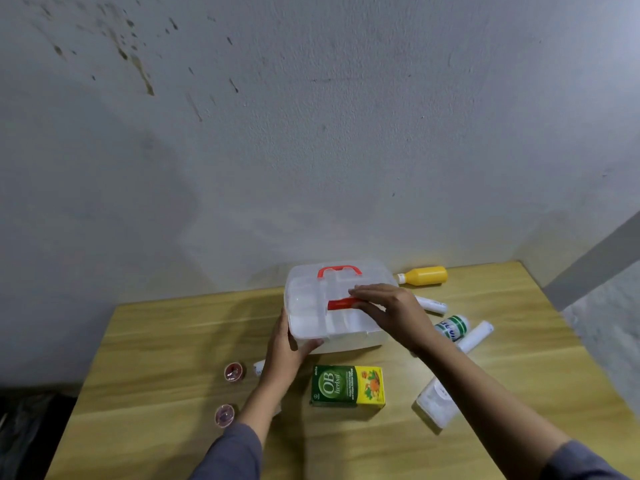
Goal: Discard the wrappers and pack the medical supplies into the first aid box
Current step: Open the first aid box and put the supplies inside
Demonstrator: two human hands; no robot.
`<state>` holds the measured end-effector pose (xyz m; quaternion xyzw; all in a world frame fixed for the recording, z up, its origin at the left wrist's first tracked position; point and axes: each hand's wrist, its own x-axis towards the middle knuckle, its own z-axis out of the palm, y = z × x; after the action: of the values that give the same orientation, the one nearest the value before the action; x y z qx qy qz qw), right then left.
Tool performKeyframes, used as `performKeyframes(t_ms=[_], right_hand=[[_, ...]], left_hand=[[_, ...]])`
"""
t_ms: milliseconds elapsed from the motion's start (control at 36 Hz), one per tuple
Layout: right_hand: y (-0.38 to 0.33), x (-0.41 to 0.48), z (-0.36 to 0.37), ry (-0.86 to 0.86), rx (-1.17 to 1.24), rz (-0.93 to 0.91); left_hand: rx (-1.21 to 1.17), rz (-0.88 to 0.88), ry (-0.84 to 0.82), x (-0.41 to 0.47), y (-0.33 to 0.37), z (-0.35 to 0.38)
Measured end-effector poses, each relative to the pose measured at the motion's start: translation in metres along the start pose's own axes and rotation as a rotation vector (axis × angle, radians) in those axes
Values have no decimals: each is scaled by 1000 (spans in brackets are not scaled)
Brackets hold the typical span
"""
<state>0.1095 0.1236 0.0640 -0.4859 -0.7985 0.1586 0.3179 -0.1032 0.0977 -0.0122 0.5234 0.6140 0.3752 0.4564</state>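
Fingers (360,299) pinch the first aid box (311,306) latch; bottles, carton (348,386) surround it.

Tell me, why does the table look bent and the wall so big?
Head view: the wide-angle lens stretches the wall and splays the table edges; light from above casts soft shadows beside the box and arms; small labels look blurry.
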Motion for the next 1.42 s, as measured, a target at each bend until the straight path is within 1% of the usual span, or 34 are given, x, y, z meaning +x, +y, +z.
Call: performKeyframes(t_ms=[194, 306, 417, 583, 694, 778, 1056, 1167, 1250, 1306, 1417], right_hand=[[-4, 38, -20, 157, 92, -3], [0, 61, -20, 242, 88, 16], [9, 81, -21, 283, 30, 63], [31, 91, -27, 264, -73, 136], [40, 86, -30, 385, -23, 190], [48, 85, -30, 427, 45, 243], [56, 87, -31, 413, 98, 279], [52, 66, -32, 456, 102, 287], [47, 33, -25, 491, 120, 283], [42, 4, -15, 456, 112, 271], [28, -61, 15, 262, 135, 269]], left_hand=[[28, -5, -93, -1, -1, -3], [60, 10, -110, 1, 4, -1], [45, 17, -98, 3, 8, 3], [56, -25, -98, 1, 4, 4], [80, -53, -96, -2, 2, 5], [76, -72, -84, -3, 1, 6], [102, -100, -89, -6, 5, 5], [103, -100, -78, -7, 6, 5], [82, -89, -69, -8, 4, 5], [69, -68, -60, -9, 3, 7], [75, -33, -39, -9, -1, 10]])
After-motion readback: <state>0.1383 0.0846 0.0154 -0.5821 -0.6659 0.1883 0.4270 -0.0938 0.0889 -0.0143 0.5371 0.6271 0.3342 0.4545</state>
